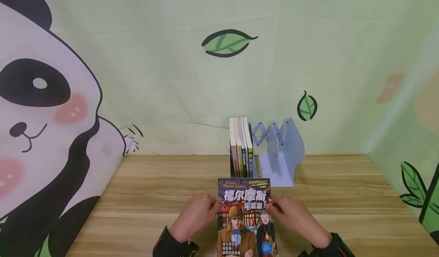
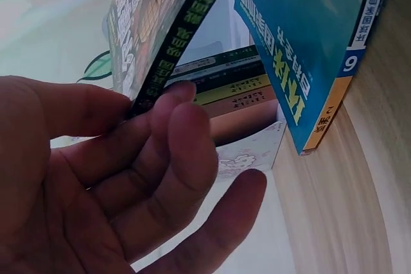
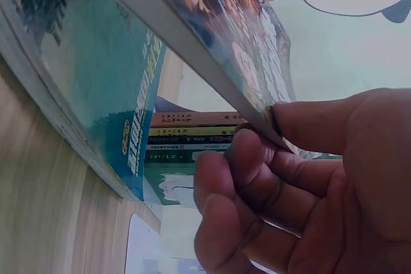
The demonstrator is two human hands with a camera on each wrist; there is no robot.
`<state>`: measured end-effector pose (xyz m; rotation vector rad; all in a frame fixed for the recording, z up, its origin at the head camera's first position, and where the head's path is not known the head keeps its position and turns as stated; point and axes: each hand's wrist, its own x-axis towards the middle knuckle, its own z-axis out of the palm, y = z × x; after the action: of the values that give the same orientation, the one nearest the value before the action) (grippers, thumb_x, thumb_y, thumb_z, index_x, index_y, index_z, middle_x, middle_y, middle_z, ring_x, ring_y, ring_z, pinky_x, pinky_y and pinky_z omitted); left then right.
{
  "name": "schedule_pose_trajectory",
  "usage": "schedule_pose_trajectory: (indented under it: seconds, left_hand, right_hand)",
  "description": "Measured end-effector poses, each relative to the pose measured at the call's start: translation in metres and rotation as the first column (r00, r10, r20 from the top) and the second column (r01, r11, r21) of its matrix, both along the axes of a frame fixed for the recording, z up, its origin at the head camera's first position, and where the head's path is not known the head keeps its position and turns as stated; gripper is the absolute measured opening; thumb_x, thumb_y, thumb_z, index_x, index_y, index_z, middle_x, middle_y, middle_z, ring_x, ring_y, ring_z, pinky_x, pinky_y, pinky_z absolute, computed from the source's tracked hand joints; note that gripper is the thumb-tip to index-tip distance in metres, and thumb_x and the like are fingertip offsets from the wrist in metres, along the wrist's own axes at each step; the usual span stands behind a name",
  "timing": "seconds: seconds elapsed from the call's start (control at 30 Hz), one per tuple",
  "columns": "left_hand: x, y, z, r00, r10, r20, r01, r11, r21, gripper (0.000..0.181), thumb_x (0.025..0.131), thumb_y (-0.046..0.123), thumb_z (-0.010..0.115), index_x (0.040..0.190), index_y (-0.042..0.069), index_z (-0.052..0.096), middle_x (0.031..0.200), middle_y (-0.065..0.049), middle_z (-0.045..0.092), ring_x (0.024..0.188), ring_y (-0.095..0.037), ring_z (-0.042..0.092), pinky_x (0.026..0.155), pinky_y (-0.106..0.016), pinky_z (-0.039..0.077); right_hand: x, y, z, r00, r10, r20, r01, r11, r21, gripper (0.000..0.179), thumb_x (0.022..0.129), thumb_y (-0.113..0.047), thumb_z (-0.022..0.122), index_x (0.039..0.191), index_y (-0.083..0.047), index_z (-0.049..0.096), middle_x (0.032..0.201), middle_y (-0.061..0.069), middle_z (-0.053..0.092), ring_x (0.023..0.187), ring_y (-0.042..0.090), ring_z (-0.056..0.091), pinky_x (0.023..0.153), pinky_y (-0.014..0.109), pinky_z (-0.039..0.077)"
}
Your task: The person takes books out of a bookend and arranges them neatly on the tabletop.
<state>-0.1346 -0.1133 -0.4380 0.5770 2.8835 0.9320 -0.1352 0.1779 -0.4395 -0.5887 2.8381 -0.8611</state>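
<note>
Presently, you pinch the detective book (image 1: 241,222), six o'clock in the head view, by its nine and three o'clock edges, left hand (image 1: 194,218) and right hand (image 1: 296,217); uneven pressure could drop it onto the teal book (image 2: 307,24) beneath.

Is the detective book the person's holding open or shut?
Shut. The detective book shows its front cover lying flat, and in the right wrist view its pages sit tightly together.

Staged-looking study corner, panda-print cloth backdrop (image 1: 219,85), wood-grain tabletop (image 1: 154,188), upright books (image 1: 241,148), lilac bookend (image 1: 297,142)
</note>
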Motion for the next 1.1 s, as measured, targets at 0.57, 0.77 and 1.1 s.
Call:
schedule_pose_trajectory:
  seconds: [0.57, 0.77, 1.1]
  left_hand:
    - [-0.003, -0.005, -0.01, 0.991, -0.109, 0.083, 0.114, 0.992, -0.06, 0.05, 0.103, 0.021, 0.048, 0.056, 0.024, 0.033, 0.052, 0.01, 0.025, 0.046, -0.006, 0.021, 0.052, -0.022, 0.02]
    - [-0.004, -0.005, -0.014, 0.986, -0.128, 0.11, 0.136, 0.988, -0.072, 0.047, 0.103, 0.02, 0.049, 0.057, 0.022, 0.036, 0.053, 0.009, 0.028, 0.046, -0.006, 0.025, 0.052, -0.022, 0.022]
    - [-0.007, -0.004, -0.02, 0.985, -0.123, 0.117, 0.131, 0.99, -0.06, 0.044, 0.1, 0.021, 0.054, 0.058, 0.019, 0.042, 0.054, 0.01, 0.032, 0.046, -0.005, 0.029, 0.049, -0.02, 0.025]
  right_hand:
    - [-0.004, 0.0, -0.018, 0.995, 0.101, -0.007, -0.101, 0.995, 0.012, 0.028, 0.101, -0.027, 0.054, 0.075, -0.018, 0.051, 0.062, -0.01, 0.035, 0.054, 0.002, 0.032, 0.054, 0.021, 0.027]
    - [-0.004, 0.0, -0.023, 0.993, 0.118, 0.008, -0.118, 0.993, 0.02, 0.026, 0.101, -0.027, 0.053, 0.076, -0.018, 0.052, 0.064, -0.01, 0.038, 0.057, 0.003, 0.035, 0.056, 0.023, 0.03]
    - [-0.004, 0.0, -0.022, 0.993, 0.115, 0.029, -0.115, 0.993, 0.009, 0.026, 0.101, -0.028, 0.054, 0.078, -0.018, 0.052, 0.064, -0.009, 0.038, 0.058, 0.004, 0.036, 0.056, 0.023, 0.03]
